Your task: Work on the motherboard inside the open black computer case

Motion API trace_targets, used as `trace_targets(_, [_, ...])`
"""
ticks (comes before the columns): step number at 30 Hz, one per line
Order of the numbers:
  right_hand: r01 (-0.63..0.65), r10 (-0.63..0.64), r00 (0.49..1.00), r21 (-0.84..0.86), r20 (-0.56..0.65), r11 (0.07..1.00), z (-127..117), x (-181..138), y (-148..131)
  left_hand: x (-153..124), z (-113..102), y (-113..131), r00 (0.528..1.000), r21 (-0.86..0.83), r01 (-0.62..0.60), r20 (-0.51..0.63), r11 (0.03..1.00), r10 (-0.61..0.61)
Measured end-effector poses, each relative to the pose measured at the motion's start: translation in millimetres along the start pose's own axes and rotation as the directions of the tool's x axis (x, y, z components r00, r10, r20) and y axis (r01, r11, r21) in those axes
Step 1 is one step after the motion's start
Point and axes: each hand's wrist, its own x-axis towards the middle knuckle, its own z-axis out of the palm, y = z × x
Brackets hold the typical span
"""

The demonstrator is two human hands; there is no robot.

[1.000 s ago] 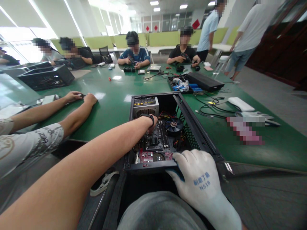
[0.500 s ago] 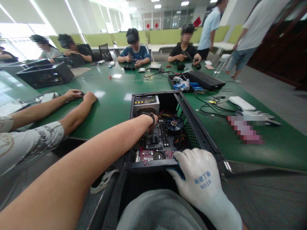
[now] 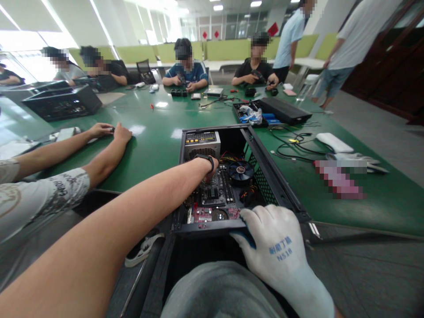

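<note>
Computer case [image 3: 275, 173], open; gloved right hand [image 3: 273, 238] clasped round its near rim [image 3: 212, 227]; left hand [image 3: 210, 174] inside, grip indiscernible

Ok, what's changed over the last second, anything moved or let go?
The neighbour's near hand has shifted slightly left, its fingers a little higher. Nothing was visibly grasped or released. The left hand stays inside the computer case, its fingers mostly hidden; the gloved right hand stays on the near edge.

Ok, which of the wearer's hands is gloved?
The right hand, gripping the computer case; the left hand, inside it, shows bare skin.
</note>
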Motion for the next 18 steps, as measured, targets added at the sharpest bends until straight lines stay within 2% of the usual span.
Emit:
trace_targets(6, [-0.006, 0.006, 1.0, 0.004, 0.013, 1.0, -0.4, -0.6, 0.1, 4.1, 1.4, 0.0, 0.999, 0.044, 0.03, -0.018, 0.999, -0.029])
trace_targets(13, [0.001, -0.001, 1.0, -0.002, -0.006, 1.0, 0.2, -0.2, 0.7, 2.9, 0.0, 1.1, 0.999, 0.086, -0.005, 0.038, 0.996, 0.002])
trace_targets(18, [0.006, -0.006, 1.0, -0.006, -0.007, 1.0, 1.3, -0.4, 0.0, -3.6, -2.6, 2.0, 1.0, 0.068, -0.011, 0.014, 0.998, 0.01])
